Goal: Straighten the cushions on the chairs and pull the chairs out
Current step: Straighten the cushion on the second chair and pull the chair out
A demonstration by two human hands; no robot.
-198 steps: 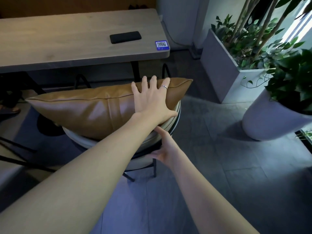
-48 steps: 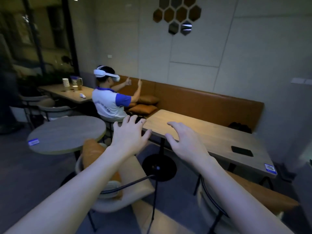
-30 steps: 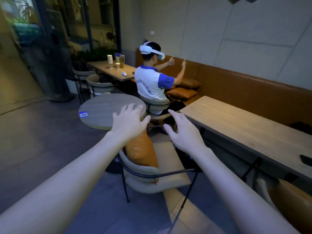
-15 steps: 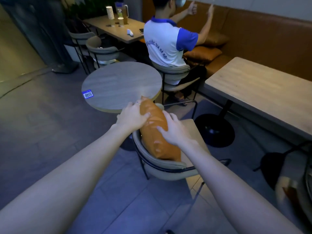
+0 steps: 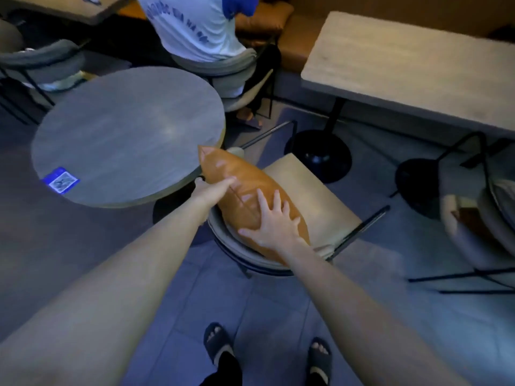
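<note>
A tan leather cushion (image 5: 239, 179) stands on its long edge against the curved backrest (image 5: 250, 259) of a chair with a beige seat (image 5: 315, 196). The chair sits between a round table and a rectangular one. My left hand (image 5: 210, 189) grips the cushion from its back side near the far end, with the thumb on the top seam. My right hand (image 5: 274, 222) lies flat on the cushion's front face near the close end, fingers spread and holding nothing.
A round table (image 5: 125, 129) touches the cushion's far corner. A rectangular table (image 5: 404, 65) with a black pedestal base (image 5: 320, 153) stands at the right. A seated person (image 5: 195, 26) is behind. Another chair (image 5: 473, 232) is at the right edge.
The view has tilted down and closer to the chair. My right hand has slid toward the cushion's near end and spread flat. My left hand stays on the top edge.
</note>
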